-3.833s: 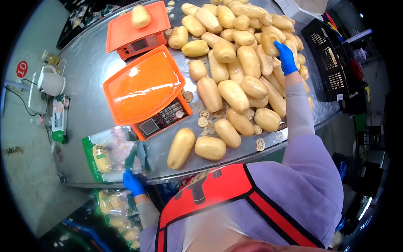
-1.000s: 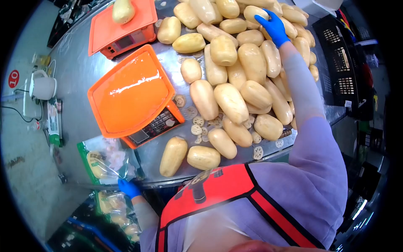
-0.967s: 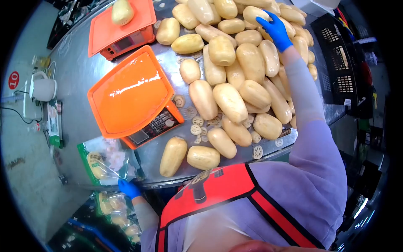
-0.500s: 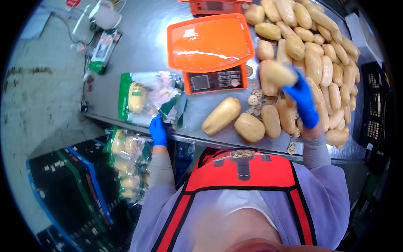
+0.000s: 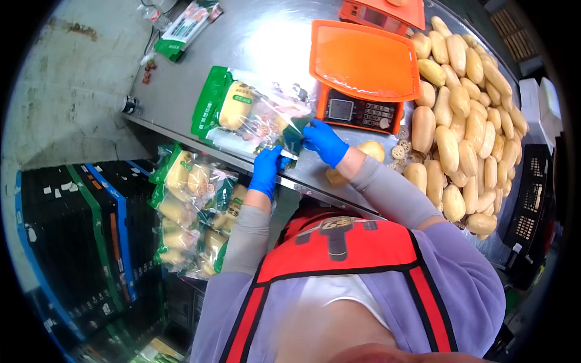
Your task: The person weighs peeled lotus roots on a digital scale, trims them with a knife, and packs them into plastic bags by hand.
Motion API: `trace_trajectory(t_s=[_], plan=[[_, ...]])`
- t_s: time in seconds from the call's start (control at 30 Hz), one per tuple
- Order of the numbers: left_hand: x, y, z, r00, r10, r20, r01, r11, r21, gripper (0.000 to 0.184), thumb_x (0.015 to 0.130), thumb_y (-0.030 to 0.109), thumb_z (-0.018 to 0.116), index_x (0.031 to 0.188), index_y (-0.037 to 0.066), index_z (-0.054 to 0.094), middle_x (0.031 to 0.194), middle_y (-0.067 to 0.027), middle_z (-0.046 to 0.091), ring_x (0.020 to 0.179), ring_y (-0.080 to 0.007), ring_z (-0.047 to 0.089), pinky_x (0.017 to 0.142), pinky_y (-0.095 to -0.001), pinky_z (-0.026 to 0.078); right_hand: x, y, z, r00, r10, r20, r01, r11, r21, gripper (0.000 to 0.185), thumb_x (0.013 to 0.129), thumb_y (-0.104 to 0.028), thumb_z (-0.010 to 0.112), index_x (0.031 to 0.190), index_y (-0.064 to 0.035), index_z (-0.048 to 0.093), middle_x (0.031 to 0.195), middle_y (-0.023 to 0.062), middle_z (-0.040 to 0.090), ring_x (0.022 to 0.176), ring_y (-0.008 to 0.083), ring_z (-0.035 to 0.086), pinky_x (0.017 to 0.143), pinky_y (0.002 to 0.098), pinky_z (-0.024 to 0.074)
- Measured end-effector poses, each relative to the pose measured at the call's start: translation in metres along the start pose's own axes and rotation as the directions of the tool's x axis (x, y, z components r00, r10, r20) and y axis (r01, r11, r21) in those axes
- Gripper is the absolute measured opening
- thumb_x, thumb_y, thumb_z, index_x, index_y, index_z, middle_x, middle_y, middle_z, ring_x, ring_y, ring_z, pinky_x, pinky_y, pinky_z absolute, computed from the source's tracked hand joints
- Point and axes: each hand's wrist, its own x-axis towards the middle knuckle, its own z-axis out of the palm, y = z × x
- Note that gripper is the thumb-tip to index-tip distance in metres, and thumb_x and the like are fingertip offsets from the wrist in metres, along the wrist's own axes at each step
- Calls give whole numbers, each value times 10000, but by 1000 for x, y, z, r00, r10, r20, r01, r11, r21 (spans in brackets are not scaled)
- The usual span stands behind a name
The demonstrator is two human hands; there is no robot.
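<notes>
A clear plastic bag [image 5: 257, 115] with a green end lies on the metal table, with a peeled lotus root section [image 5: 236, 106] inside it at the green end. At the bag's near right corner, my left hand [image 5: 264, 172] in a blue glove pinches the edge. My right hand [image 5: 325, 143], gloved in blue too, closes on the same end of the bag a little farther right. Both hands' fingertips are partly hidden by the plastic. Loose lotus root sections [image 5: 370, 150] lie beside my right forearm, partly covered by it.
An orange scale [image 5: 363, 63] stands right of the bag, a second orange scale [image 5: 384, 15] behind it. Many lotus roots [image 5: 469, 142] are heaped at the right. Below the table edge sit filled bags [image 5: 178, 212] and black crates [image 5: 66, 224]. Another package [image 5: 187, 27] lies at the back left.
My right hand has come from the lotus root pile to the bag and no longer holds a lotus root. My left hand stays at the bag's edge. The view has shifted.
</notes>
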Motion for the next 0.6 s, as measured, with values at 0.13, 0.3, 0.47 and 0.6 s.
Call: trace_trajectory(t_s=[0.13,0.3,0.47,0.6], plan=[[-1,-4,-4,999,-26,35,26,999,-21,139,851,198,541,810,70,574,692,-11,550,600,-89,495,541,-221,393,34,18,19,965,-167,204,92,938,334,100,844,-141,529,928,-106,570,791,5,577,719,134,574,599,285,447],[-1,2,-4,992,-54,113,64,994,-91,125,872,148,533,844,36,581,749,-34,588,646,-104,557,588,-230,455,112,86,2,652,-649,392,682,276,-677,151,815,-102,480,937,-67,561,872,77,588,783,205,559,691,330,433],[0,6,-7,984,-33,176,53,992,-114,136,876,150,513,852,33,576,762,-53,602,649,-111,564,599,-232,467,122,73,18,761,-461,457,643,445,-623,163,845,-149,454,934,-43,540,886,134,586,773,249,562,672,338,446],[0,57,-23,975,67,210,-61,997,-37,211,878,216,444,871,45,566,741,-58,589,651,-127,543,597,-247,438,55,-12,45,823,-198,532,536,-42,-843,203,811,-168,537,962,-37,568,951,150,599,811,279,579,701,370,461]])
